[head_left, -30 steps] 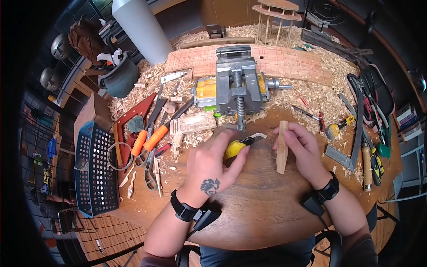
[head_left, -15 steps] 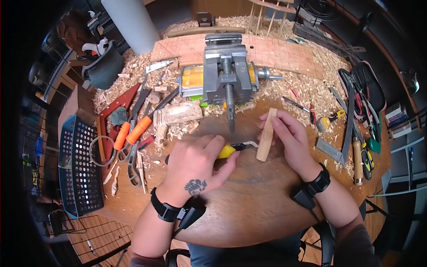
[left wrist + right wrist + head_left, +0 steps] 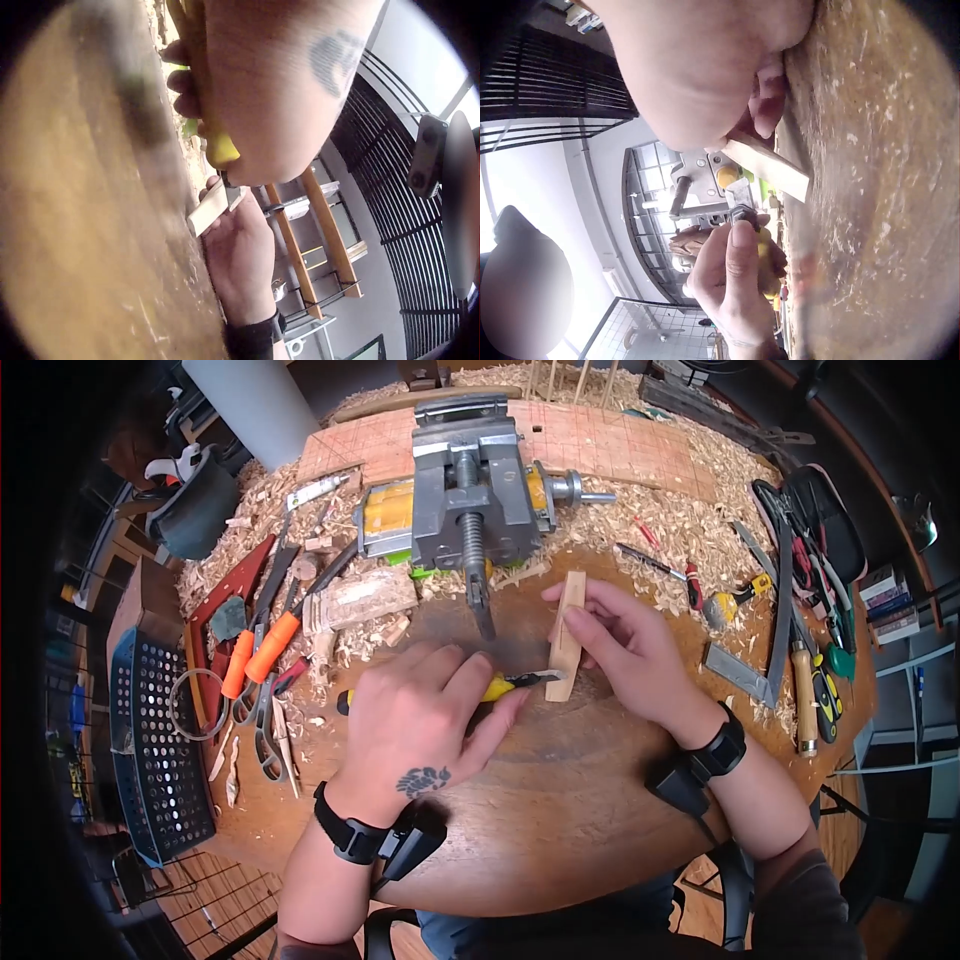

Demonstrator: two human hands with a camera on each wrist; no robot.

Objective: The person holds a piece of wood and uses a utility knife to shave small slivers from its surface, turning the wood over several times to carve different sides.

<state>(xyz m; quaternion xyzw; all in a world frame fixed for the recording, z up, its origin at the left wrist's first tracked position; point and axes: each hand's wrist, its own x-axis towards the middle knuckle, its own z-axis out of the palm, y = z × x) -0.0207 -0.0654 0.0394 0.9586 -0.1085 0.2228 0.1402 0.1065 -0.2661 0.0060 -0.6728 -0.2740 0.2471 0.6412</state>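
Note:
My left hand (image 3: 420, 710) grips a yellow and black utility knife (image 3: 498, 687), its blade (image 3: 541, 677) pointing right. My right hand (image 3: 640, 650) pinches a small flat stick of pale wood (image 3: 567, 645) between thumb and fingers, tilted above the table. In the head view the blade tip overlaps the lower end of the stick. Seen from the left wrist, the knife's yellow handle (image 3: 223, 150) ends close beside the wood (image 3: 210, 210). The right wrist view shows the blade (image 3: 739, 195) near the stick (image 3: 772, 169).
A metal vise (image 3: 470, 490) stands ahead among wood shavings. On the left lie orange-handled tools (image 3: 270, 647), scissors (image 3: 268, 745) and a dark perforated basket (image 3: 165, 750). To the right are a try square (image 3: 740, 672), a wooden-handled tool (image 3: 804, 700) and a tape measure (image 3: 722, 610).
The knife and the stick have come together; they were apart a second ago. The stick's lower end has tilted toward the left hand. The head view has shifted, moving the scene left and up.

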